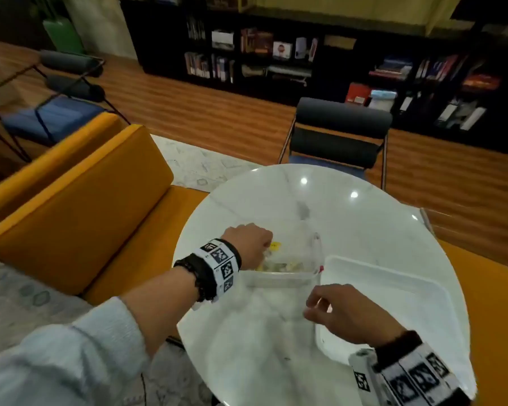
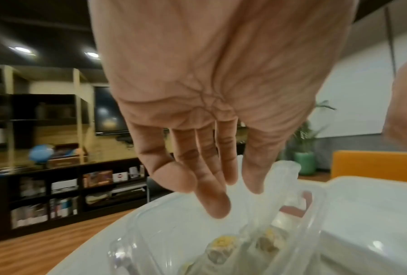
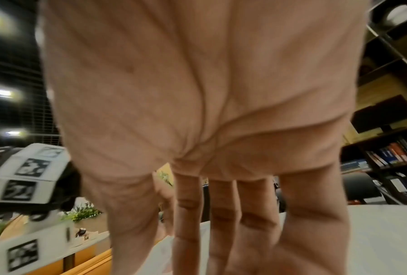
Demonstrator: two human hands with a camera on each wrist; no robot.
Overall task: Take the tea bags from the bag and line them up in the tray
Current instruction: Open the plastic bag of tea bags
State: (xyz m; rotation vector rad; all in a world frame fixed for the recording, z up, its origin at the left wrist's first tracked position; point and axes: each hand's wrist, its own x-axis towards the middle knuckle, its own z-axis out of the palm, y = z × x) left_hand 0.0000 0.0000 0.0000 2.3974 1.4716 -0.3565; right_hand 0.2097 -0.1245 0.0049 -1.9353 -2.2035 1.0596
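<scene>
Tea bags [image 2: 223, 247] sit inside our clear bag [image 1: 282, 260], mid-counter [image 1: 247, 332], just left of the white tray [image 1: 393, 291]. Our left hand [image 1: 248, 244] reaches in, fingers straight. Right hand [image 1: 346, 313] hangs loosely curled, holding nothing, over the tray's near-left corner.

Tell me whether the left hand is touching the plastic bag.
Touching. In the left wrist view the left hand has its fingertips pressed against the clear film at the mouth of the plastic bag, with the tea bags inside below.
</scene>
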